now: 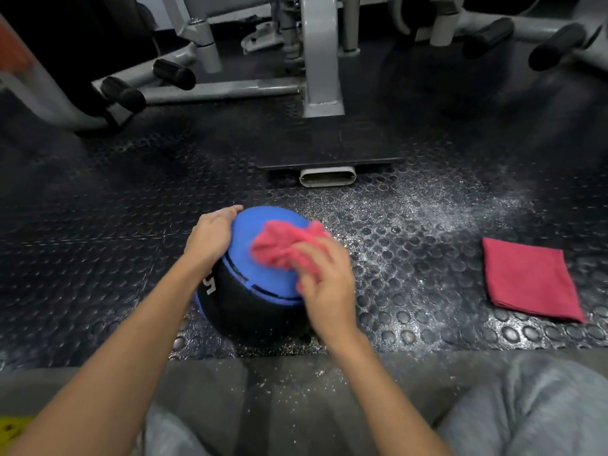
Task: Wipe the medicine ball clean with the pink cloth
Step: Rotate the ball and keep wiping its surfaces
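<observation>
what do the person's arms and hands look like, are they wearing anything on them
Both forearms are bare up to the frame's edge: no sleeves show. The left hand and right hand have no gloves, and no watch, ring or bracelet is visible. The right hand is motion-blurred.

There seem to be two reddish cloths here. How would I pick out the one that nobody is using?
Start from the blue and black medicine ball that the person steadies on the studded rubber floor, then look to its right. There a darker red cloth lies on the floor by itself. Unlike the crumpled pink cloth pressed on the ball by the right hand, it is neatly folded flat and untouched.
</observation>
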`<state>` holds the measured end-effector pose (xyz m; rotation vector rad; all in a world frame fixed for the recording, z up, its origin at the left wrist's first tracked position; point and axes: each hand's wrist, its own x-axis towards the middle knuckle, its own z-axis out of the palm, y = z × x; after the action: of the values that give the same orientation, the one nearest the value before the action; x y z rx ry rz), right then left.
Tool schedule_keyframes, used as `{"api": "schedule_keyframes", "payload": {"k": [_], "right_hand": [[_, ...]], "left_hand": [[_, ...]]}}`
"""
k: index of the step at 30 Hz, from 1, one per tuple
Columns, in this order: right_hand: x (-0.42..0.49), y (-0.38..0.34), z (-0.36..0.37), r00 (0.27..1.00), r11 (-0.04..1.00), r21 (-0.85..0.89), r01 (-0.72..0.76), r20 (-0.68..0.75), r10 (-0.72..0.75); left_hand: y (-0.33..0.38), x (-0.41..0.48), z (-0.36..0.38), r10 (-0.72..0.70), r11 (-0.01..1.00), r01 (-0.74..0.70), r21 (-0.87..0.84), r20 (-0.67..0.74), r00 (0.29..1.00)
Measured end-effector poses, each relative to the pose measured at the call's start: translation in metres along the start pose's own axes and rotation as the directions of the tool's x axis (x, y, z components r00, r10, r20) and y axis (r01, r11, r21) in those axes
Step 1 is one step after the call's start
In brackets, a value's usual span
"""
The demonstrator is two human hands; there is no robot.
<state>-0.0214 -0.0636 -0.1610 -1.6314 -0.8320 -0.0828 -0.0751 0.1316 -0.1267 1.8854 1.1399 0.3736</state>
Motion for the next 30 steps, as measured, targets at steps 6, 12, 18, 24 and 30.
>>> {"api": "schedule_keyframes", "payload": {"k": [6,12,18,24,30], "right_hand": [[0.024,0.010,0.002,0.911,0.916,0.013,-0.402,-0.096,0.401],[0.008,-0.029,0.027,0.941,0.922,-0.211,0.323,0.178,-0.289],[0.052,0.012,0.000,0.974,0.974,-0.031,-0.224,0.010,0.225],[0.093,0.000,0.005,0.967,0.943,-0.287,-0.171,0.133,0.216],[0.038,0.009,0.016,0.965,0.957,-0.178,0.230,0.171,-0.200]], "left_hand": [[0.019,0.012,0.019,-0.151,0.975,0.174,0.140,-0.163,0.975],[0.013,0.017,0.008,-0.160,0.984,0.164,0.067,-0.065,0.985],[-0.004,-0.025,0.002,0.368,0.929,-0.370,0.012,0.081,0.926],[0.019,-0.020,0.025,0.227,0.971,-0.215,0.104,-0.129,0.965],[0.016,0.005,0.011,0.012,0.995,-0.023,-0.102,-0.112,0.994]]}}
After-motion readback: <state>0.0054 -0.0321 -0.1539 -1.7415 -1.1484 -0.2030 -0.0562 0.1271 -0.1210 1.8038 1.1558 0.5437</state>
